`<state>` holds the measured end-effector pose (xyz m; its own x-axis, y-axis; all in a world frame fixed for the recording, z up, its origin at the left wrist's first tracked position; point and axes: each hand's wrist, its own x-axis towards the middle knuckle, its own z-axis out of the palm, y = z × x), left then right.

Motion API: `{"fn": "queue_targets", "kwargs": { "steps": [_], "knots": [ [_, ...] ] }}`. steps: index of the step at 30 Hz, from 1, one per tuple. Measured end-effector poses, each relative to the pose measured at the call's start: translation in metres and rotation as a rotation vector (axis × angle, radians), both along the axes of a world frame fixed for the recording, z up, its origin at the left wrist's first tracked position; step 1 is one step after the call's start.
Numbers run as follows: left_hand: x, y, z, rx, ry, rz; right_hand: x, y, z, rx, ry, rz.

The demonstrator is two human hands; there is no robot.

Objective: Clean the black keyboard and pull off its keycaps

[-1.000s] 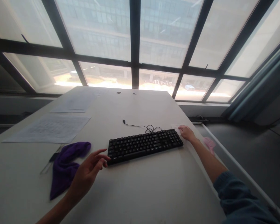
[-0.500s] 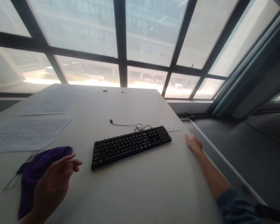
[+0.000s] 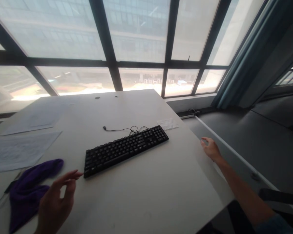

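Note:
A black keyboard (image 3: 125, 149) lies at a slant on the white desk (image 3: 141, 191), its thin cable (image 3: 122, 130) loosely coiled behind it. Close to the keyboard's near left corner is my left hand (image 3: 57, 198), fingers stretched toward it and holding nothing; whether the fingertips touch it I cannot tell. A crumpled purple cloth (image 3: 26, 191) lies just left of that hand. Out at the desk's right edge, my right hand (image 3: 211, 149) is empty, with its fingers loosely bent and apart.
Printed sheets of paper (image 3: 19, 149) lie on the left of the desk. Beside the cloth is a dark item with a wire-like loop (image 3: 5, 195). A clear plastic piece (image 3: 168, 123) sits behind the keyboard's right end. Windows and a curtain (image 3: 239, 65) stand beyond.
The view has turned to the right. My left hand has come nearer the keyboard's left corner. My right hand has shifted outward from the desk's right edge.

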<state>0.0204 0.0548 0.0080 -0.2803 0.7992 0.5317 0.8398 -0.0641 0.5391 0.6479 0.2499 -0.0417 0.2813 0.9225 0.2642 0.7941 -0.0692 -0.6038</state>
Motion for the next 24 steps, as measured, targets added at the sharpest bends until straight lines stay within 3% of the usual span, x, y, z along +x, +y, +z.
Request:
{"fn": "queue_targets", "kwargs": {
  "steps": [3, 6, 9, 12, 18, 24],
  "knots": [
    [-0.002, 0.002, 0.001, 0.031, 0.063, 0.113, -0.041, 0.000, 0.005, 0.157, -0.046, 0.142],
    [-0.017, 0.007, -0.010, -0.003, 0.045, 0.168, -0.102, 0.003, 0.014, 0.184, 0.007, 0.327],
    [-0.029, 0.010, -0.024, -0.121, -0.050, 0.138, -0.166, 0.007, 0.018, 0.152, 0.043, 0.484],
    [-0.029, 0.009, -0.030, -0.225, -0.113, 0.069, -0.208, 0.015, 0.015, 0.143, -0.002, 0.477],
    [-0.017, 0.003, -0.024, -0.317, -0.197, -0.047, -0.224, 0.025, 0.006, 0.120, -0.024, 0.331],
    [-0.023, -0.007, -0.019, -0.301, -0.188, -0.022, -0.227, 0.011, -0.001, 0.085, 0.050, 0.358]
  ]
}}
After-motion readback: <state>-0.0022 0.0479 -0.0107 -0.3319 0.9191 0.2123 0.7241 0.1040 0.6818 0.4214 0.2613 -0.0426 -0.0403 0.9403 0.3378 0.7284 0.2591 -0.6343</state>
